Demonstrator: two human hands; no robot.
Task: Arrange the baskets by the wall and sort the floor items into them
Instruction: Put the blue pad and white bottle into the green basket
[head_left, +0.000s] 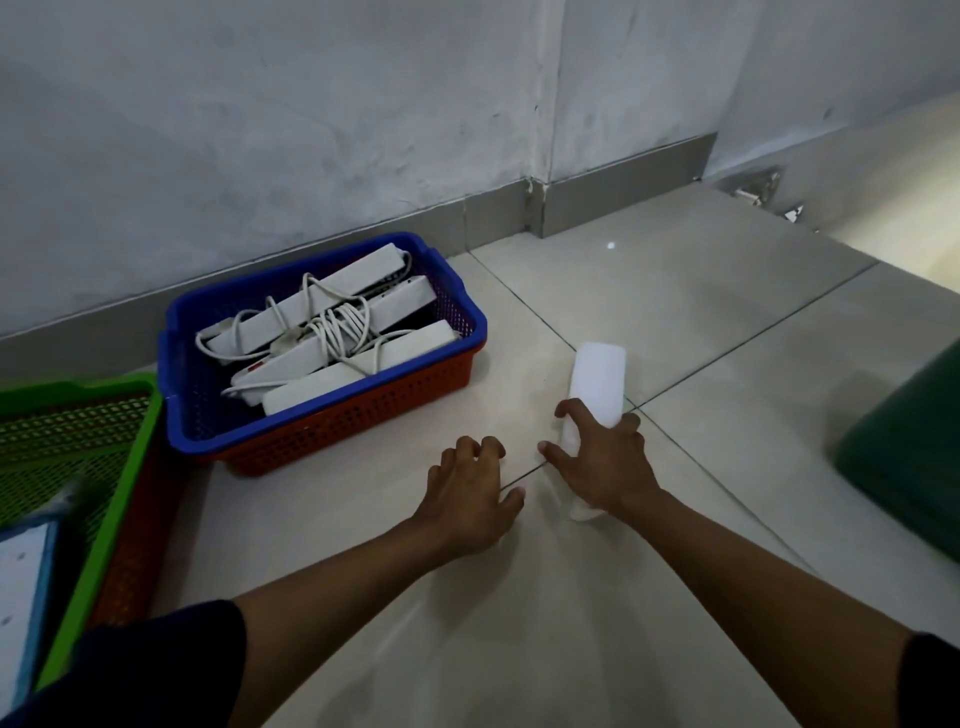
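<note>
While your right hand (602, 467) curls over the near end of a white block (595, 395) lying on the floor tiles (675, 312), your left hand (472, 493) hangs just beside it, to the left, over the bare tile. The right grip is wrapped on the block: thumb on its left edge, fingers bent over the top and right side, and the block's far end sticks out toward the wall. The left grip holds nothing; its fingers are loosely bent and spread, the fingertips close to the floor, though you cannot tell from here whether they touch it.

To the far left of your hands sits a blue basket (457, 306), nested inside a red basket (363, 415) whose mesh wall shows below the blue rim. This pair stands near the wall (260, 130), just in front of the grey skirting. Inside the blue one lie several white power strips (332, 317) with their cords tangled across them.

At the left edge, near you, is a green basket (135, 447), close beside the blue one, with another red mesh wall showing under its rim. A flat white and blue thing (26, 582) lies in it, too cropped to identify. At the right edge stands a dark green object (909, 457), well apart from the baskets.
</note>
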